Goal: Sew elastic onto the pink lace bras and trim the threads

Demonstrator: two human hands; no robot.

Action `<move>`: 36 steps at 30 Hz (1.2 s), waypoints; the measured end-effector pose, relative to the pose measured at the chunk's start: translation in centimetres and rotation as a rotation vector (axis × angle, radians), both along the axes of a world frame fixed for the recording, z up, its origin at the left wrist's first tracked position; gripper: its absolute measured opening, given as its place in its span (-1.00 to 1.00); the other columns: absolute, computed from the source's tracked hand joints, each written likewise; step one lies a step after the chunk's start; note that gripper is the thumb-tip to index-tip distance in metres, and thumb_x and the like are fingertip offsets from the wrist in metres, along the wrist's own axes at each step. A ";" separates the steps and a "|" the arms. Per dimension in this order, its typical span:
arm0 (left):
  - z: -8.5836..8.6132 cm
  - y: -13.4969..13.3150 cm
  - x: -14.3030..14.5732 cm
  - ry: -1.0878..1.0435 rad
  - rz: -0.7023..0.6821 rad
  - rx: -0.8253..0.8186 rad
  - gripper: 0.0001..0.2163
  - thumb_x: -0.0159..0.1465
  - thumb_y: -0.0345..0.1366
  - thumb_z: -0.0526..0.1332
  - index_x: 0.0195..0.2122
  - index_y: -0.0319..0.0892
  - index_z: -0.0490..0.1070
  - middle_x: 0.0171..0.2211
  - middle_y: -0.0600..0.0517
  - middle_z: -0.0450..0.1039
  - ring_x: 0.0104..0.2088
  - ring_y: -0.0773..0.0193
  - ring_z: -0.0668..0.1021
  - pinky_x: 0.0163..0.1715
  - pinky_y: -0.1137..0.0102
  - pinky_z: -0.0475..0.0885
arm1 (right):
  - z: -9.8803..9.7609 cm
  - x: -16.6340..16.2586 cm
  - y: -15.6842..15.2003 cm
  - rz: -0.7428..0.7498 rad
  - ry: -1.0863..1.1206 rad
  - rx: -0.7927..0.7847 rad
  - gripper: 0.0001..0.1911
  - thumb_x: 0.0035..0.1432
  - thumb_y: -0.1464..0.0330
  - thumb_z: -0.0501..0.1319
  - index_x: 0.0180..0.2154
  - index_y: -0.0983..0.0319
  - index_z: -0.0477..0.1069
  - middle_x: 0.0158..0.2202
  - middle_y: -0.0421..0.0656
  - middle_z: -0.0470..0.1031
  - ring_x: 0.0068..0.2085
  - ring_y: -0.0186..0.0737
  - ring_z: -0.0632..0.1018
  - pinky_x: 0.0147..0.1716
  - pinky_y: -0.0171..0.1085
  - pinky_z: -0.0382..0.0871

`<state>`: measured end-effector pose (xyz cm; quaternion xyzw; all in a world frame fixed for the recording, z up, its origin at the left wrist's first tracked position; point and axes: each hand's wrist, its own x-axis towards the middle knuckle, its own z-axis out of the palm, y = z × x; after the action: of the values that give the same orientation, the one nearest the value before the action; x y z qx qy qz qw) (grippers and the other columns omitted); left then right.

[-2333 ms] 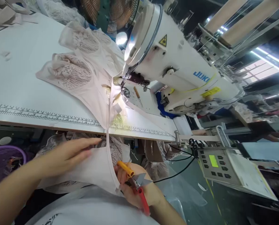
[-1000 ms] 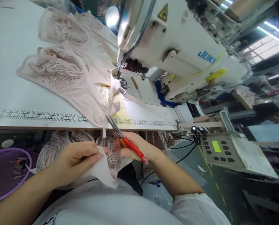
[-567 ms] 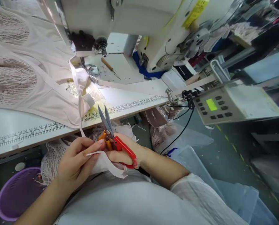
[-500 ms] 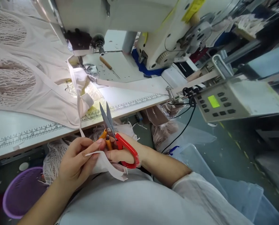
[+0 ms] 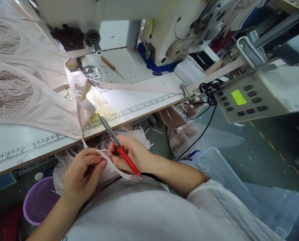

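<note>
My left hand (image 5: 80, 172) pinches a pale fabric strip (image 5: 115, 169) between thumb and fingers; the strip hangs down against my shirt. In my right hand (image 5: 136, 154) is a pair of scissors (image 5: 125, 159) with a red handle, its grey blades pointing up and left towards the table edge. A bit of orange shows by the blades' base, mostly hidden by my fingers. Both hands are close together in front of the table. Above them, a beige garment (image 5: 51, 103) with lace-like strings lies on the table, one thin strap running down to my left hand.
The sewing machine (image 5: 149, 40) stands over the table (image 5: 144, 103), which has a printed ruler along its front. A wooden-handled awl (image 5: 111, 67) lies on the machine bed. A control box (image 5: 249, 97) juts out at right. Below are a purple basket (image 5: 28, 204) and a clear plastic bin (image 5: 222, 174).
The scissors have turned in my right hand, and their blades, spread before, now look nearly together. The orange handle is now mostly covered. My view has shifted slightly.
</note>
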<state>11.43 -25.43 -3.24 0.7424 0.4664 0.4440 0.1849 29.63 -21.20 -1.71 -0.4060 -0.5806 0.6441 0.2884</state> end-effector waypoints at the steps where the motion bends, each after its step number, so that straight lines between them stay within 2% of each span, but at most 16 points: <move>1: -0.1 -0.1 0.1 -0.014 0.007 -0.034 -0.85 0.23 -0.52 0.24 -0.29 -0.10 0.37 -0.30 0.09 0.48 -0.26 0.33 0.56 -0.26 0.42 0.51 | 0.1 0.1 0.0 0.000 -0.004 0.016 -0.70 -0.02 0.27 0.30 -0.46 0.17 0.16 -0.57 -0.35 0.27 -0.54 -0.42 0.27 -0.55 -0.40 0.18; 6: -1.0 -0.6 -0.2 -0.064 0.040 -0.168 -0.82 0.24 -0.45 0.25 -0.18 -0.08 0.35 -0.26 0.07 0.50 -0.27 0.29 0.59 -0.27 0.38 0.52 | 0.4 0.4 0.3 0.003 -0.001 0.069 -0.63 0.00 0.18 0.30 -0.51 0.18 0.11 -0.57 -0.35 0.26 -0.54 -0.44 0.24 -0.55 -0.40 0.17; 10: -1.0 -0.5 -0.2 -0.013 0.016 -0.151 -0.78 0.23 -0.49 0.24 -0.16 -0.06 0.37 -0.23 0.08 0.51 -0.22 0.29 0.58 -0.22 0.38 0.51 | 0.1 0.3 0.3 -0.006 -0.024 0.037 -0.61 -0.01 0.12 0.30 -0.50 0.19 0.14 -0.55 -0.34 0.28 -0.52 -0.43 0.27 -0.53 -0.39 0.20; 13: -0.6 -0.4 0.2 -0.016 0.025 -0.135 -0.80 0.24 -0.51 0.23 -0.19 -0.07 0.38 -0.23 0.09 0.51 -0.20 0.31 0.56 -0.18 0.39 0.50 | -0.4 0.3 0.3 -0.018 -0.036 0.092 -0.66 0.02 0.15 0.29 -0.45 0.19 0.18 -0.49 -0.30 0.33 -0.49 -0.39 0.31 -0.50 -0.38 0.23; 16: -0.1 -0.2 0.5 -0.020 0.069 -0.174 -0.85 0.25 -0.48 0.23 -0.24 -0.08 0.38 -0.26 0.11 0.49 -0.25 0.35 0.55 -0.24 0.44 0.48 | -0.8 0.3 0.3 -0.021 -0.014 0.207 -0.74 0.06 0.21 0.25 -0.43 0.18 0.21 -0.43 -0.25 0.37 -0.45 -0.35 0.38 -0.45 -0.36 0.28; 19: -0.1 -0.1 0.6 -0.017 0.095 -0.237 -0.89 0.27 -0.45 0.23 -0.26 -0.08 0.39 -0.29 0.12 0.48 -0.29 0.37 0.53 -0.27 0.46 0.47 | -0.8 0.5 0.3 -0.003 -0.095 0.293 -0.76 0.04 0.30 0.26 -0.47 0.18 0.18 -0.45 -0.25 0.38 -0.43 -0.32 0.40 -0.41 -0.34 0.30; 22: -0.3 -0.1 0.6 -0.023 0.104 -0.246 -0.91 0.26 -0.42 0.24 -0.26 -0.08 0.39 -0.30 0.11 0.47 -0.29 0.35 0.53 -0.27 0.45 0.46 | -0.9 0.7 0.3 0.026 -0.149 0.308 -0.75 0.02 0.35 0.28 -0.48 0.18 0.19 -0.46 -0.25 0.38 -0.41 -0.30 0.42 -0.39 -0.34 0.33; 25: -0.2 -0.2 0.5 -0.021 0.104 -0.256 -0.95 0.27 -0.37 0.23 -0.28 -0.08 0.38 -0.30 0.10 0.47 -0.29 0.32 0.55 -0.26 0.42 0.48 | -1.2 0.6 0.4 0.018 -0.085 0.375 -0.79 0.02 0.38 0.28 -0.43 0.18 0.21 -0.38 -0.21 0.43 -0.32 -0.25 0.48 -0.32 -0.32 0.36; 27: 0.2 -0.2 0.1 0.014 0.126 -0.333 -0.95 0.28 -0.31 0.23 -0.26 -0.09 0.37 -0.32 0.09 0.50 -0.33 0.30 0.58 -0.31 0.42 0.49 | -1.4 0.6 0.4 0.010 -0.035 0.415 -0.82 0.03 0.40 0.26 -0.41 0.17 0.22 -0.35 -0.19 0.44 -0.26 -0.23 0.51 -0.28 -0.31 0.37; 29: 1.0 0.0 -0.4 0.074 0.088 -0.430 -0.91 0.28 -0.24 0.22 -0.22 -0.10 0.38 -0.36 0.08 0.54 -0.41 0.29 0.59 -0.41 0.45 0.48 | -1.5 0.6 0.4 0.019 -0.006 0.411 -0.84 0.03 0.40 0.23 -0.39 0.17 0.23 -0.35 -0.19 0.44 -0.24 -0.22 0.51 -0.28 -0.32 0.38; 31: 1.9 0.4 -0.9 0.133 -0.056 -0.474 -0.89 0.30 -0.22 0.17 -0.24 -0.11 0.43 -0.41 0.07 0.54 -0.44 0.29 0.59 -0.47 0.49 0.47 | -1.4 0.6 0.3 0.039 0.012 0.382 -0.87 0.04 0.38 0.21 -0.37 0.18 0.24 -0.36 -0.19 0.44 -0.27 -0.23 0.50 -0.31 -0.32 0.37; 33: 2.7 0.8 -1.2 0.162 -0.204 -0.469 -0.83 0.33 -0.27 0.11 -0.35 -0.12 0.46 -0.46 0.08 0.51 -0.46 0.31 0.57 -0.49 0.52 0.45 | -1.2 0.7 0.2 0.065 0.027 0.357 -0.89 0.04 0.37 0.20 -0.36 0.19 0.26 -0.39 -0.21 0.43 -0.32 -0.26 0.48 -0.35 -0.33 0.36; 34: 3.0 0.9 -1.2 0.169 -0.229 -0.456 -0.80 0.33 -0.29 0.10 -0.40 -0.12 0.46 -0.50 0.09 0.49 -0.48 0.34 0.56 -0.50 0.54 0.44 | -1.1 0.7 0.2 0.074 0.028 0.347 -0.89 0.04 0.38 0.20 -0.36 0.19 0.27 -0.40 -0.22 0.41 -0.34 -0.27 0.47 -0.38 -0.34 0.34; 36: 3.2 0.9 -1.1 0.170 -0.192 -0.418 -0.79 0.31 -0.32 0.11 -0.47 -0.12 0.43 -0.55 0.11 0.44 -0.54 0.38 0.51 -0.54 0.57 0.40 | -0.8 0.8 0.1 0.073 0.012 0.326 -0.89 0.03 0.39 0.20 -0.37 0.20 0.27 -0.43 -0.24 0.39 -0.38 -0.29 0.44 -0.41 -0.35 0.32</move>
<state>10.34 -24.56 -0.06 0.7637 0.4892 0.2542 0.3358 30.39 -21.14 -2.55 -0.3287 -0.6900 0.5538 0.3304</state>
